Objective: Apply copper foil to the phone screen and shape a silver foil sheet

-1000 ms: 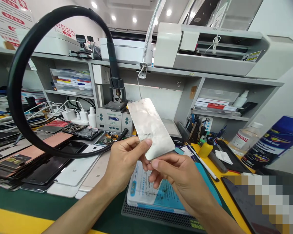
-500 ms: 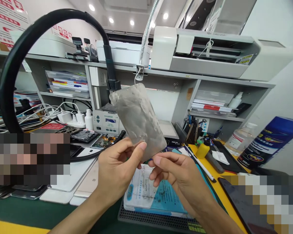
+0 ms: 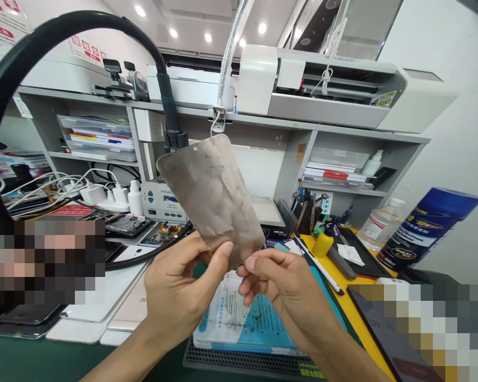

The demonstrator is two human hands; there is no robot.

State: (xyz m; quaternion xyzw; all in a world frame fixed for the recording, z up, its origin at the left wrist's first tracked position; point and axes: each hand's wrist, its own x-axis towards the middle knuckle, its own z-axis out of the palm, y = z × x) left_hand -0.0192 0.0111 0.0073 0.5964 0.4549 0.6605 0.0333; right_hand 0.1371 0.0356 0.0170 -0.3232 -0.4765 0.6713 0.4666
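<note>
A thin grey phone-sized panel (image 3: pixel 219 193) with rounded corners and a wrinkled, dull metallic face is held up tilted in front of me. My left hand (image 3: pixel 179 286) pinches its lower left edge, with the thumb on the near face and the other fingers behind. My right hand (image 3: pixel 282 281) has thumb and index finger closed at the panel's lower right corner, while the remaining fingers curl below. Underneath both hands lies a blue and white box (image 3: pixel 258 323), smudged on top, on a black perforated mat (image 3: pixel 223 358).
Phones and back covers (image 3: pixel 91 286) lie at left near a grey control unit (image 3: pixel 163 199). A black hose (image 3: pixel 79 18) arches over them. At right are a yellow bottle (image 3: pixel 323 241), a blue spray can (image 3: pixel 428 228), a clear bottle (image 3: pixel 382 223) and a dark phone (image 3: pixel 390 339).
The panel has turned slightly between my hands, and its face looks darker and smoother. My view has shifted, so the surroundings sit further left. Both hands keep their grip.
</note>
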